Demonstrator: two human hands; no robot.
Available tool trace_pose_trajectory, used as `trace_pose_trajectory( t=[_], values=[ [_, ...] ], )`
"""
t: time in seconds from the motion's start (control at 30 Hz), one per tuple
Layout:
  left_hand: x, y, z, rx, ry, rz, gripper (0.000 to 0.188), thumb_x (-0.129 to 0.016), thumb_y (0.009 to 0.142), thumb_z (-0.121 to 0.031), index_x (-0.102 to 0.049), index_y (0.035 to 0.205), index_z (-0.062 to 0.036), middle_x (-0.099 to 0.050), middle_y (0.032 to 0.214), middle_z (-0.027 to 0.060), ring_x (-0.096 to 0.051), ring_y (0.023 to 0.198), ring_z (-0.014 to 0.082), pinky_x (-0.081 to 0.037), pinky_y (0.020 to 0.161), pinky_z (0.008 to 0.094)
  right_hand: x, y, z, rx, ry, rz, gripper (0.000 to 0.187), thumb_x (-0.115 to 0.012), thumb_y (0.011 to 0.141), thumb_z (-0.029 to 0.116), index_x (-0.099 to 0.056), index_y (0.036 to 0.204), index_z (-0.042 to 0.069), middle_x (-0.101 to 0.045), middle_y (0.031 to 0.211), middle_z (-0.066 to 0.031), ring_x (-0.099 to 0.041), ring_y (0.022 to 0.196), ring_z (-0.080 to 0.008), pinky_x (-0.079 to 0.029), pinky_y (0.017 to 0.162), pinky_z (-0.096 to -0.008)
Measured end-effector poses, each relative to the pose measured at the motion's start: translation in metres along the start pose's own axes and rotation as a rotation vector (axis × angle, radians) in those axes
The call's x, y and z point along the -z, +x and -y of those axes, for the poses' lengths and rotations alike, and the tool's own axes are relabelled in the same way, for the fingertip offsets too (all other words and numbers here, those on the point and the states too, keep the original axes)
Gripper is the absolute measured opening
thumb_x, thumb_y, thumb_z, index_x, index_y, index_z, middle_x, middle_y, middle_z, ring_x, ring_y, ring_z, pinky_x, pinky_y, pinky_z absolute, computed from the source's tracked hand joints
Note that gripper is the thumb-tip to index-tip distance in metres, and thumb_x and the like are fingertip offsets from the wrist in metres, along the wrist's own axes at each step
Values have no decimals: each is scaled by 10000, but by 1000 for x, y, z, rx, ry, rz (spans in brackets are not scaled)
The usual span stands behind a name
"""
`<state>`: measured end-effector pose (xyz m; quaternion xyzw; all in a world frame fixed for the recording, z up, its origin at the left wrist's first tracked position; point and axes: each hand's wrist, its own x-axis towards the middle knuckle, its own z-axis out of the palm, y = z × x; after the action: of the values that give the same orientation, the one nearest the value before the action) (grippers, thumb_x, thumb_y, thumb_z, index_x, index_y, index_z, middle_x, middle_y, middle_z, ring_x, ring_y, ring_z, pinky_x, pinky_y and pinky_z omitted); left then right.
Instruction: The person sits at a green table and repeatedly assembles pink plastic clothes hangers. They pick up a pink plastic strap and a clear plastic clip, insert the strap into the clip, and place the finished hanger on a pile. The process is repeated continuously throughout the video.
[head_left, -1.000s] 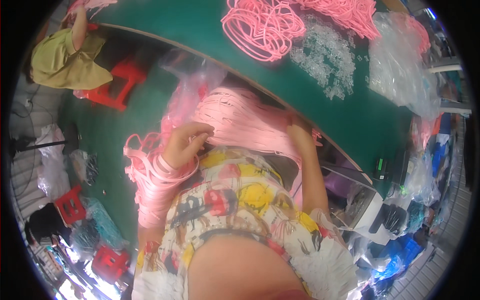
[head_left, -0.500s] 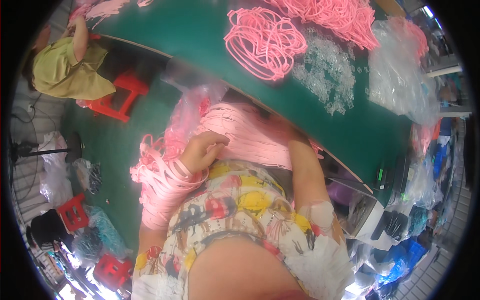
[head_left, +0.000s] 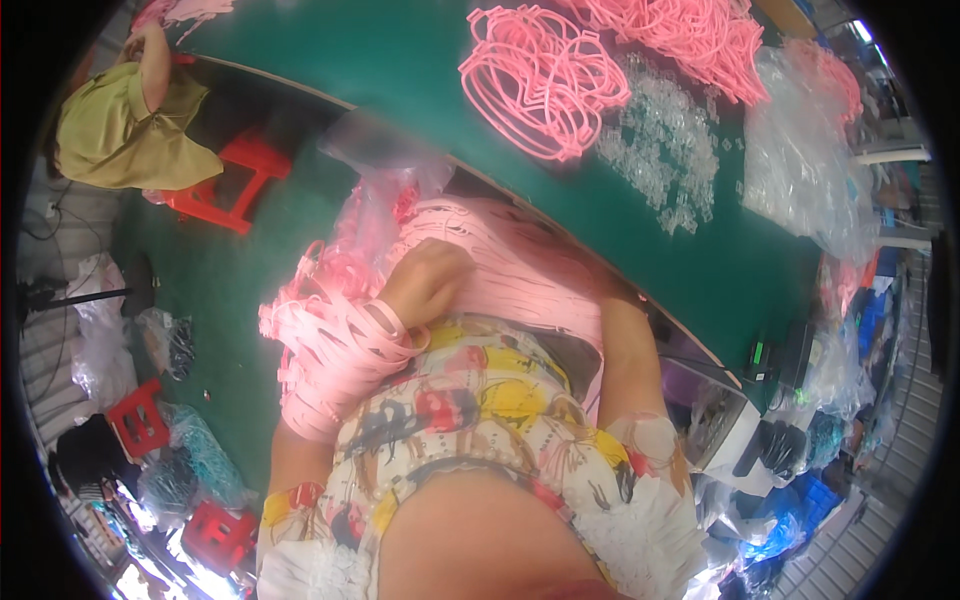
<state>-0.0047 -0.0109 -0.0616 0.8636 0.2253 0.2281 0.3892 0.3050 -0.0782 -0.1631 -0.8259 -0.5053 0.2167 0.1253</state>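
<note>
A wide bundle of flat pink straps (head_left: 510, 262) lies across my lap, its far side in shadow under the table edge. My left hand (head_left: 430, 280) is over the bundle's left part with its fingers curled closed; what they hold, if anything, is hidden. Many looped pink straps (head_left: 345, 365) are hung around my left forearm and wrist. At the bundle's right end, my right hand (head_left: 612, 292) reaches in by the table edge. Its fingers are hidden there.
On the green table (head_left: 400, 75) are a heap of pink loops (head_left: 545, 80), a larger pink pile (head_left: 695, 45), small clear plastic pieces (head_left: 665, 150) and a clear bag (head_left: 805, 150). A person in olive green (head_left: 125, 130) is beside a red stool (head_left: 235, 185) at far left.
My left hand has moved slightly up and right, its fingers more curled. The right forearm has shifted a little to the right. Loops still hang on my left forearm.
</note>
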Motion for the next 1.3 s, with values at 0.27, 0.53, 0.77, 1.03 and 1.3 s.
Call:
trace_pose_trajectory(
  t=[0.27, 0.53, 0.77, 1.03, 1.3],
  values=[
    [-14, 22, 13, 12, 265, -38, 444, -623, 731, -103, -559, 1169, -78, -492, 1240, 197, -447, 1155, 388, -363, 966, 480, 0, -9, -11, -4, -21, -30, 401, -492, 937, 302, -545, 1218, 21, -567, 1220, -221, -550, 1126, -329, -423, 937, -403],
    [-36, 28, 51, 199, 481, 1, 604, -675, 743, -300, -475, 1281, -113, -444, 1296, 229, -382, 1244, 422, -335, 994, 509, -3, -19, -24, 3, -53, -49, 410, -492, 939, 314, -544, 1222, 22, -567, 1223, -217, -548, 1130, -324, -422, 939, -402],
    [-36, 30, 51, 204, 377, 11, 622, -680, 732, -312, -470, 1287, -128, -445, 1272, 227, -405, 1209, 438, -353, 955, 521, -4, -51, -46, 71, -114, -135, 417, -492, 942, 324, -543, 1226, 23, -568, 1226, -214, -546, 1134, -320, -420, 942, -401],
    [-44, 26, 68, 113, 297, -70, 612, -684, 733, -303, -477, 1276, -113, -432, 1260, 267, -437, 1124, 459, -351, 958, 528, 39, -72, -41, 7, -53, -253, 384, -513, 923, 289, -575, 1207, 38, -588, 1195, -194, -556, 1103, -352, -416, 953, -441],
    [-48, 24, 81, 85, 287, -104, 654, -691, 721, -333, -474, 1288, -90, -419, 1297, 277, -421, 1147, 457, -335, 977, 519, 21, -67, -90, 55, -190, -264, 364, -526, 898, 241, -588, 1190, 35, -596, 1175, -195, -551, 1101, -369, -408, 965, -455]
  ],
)
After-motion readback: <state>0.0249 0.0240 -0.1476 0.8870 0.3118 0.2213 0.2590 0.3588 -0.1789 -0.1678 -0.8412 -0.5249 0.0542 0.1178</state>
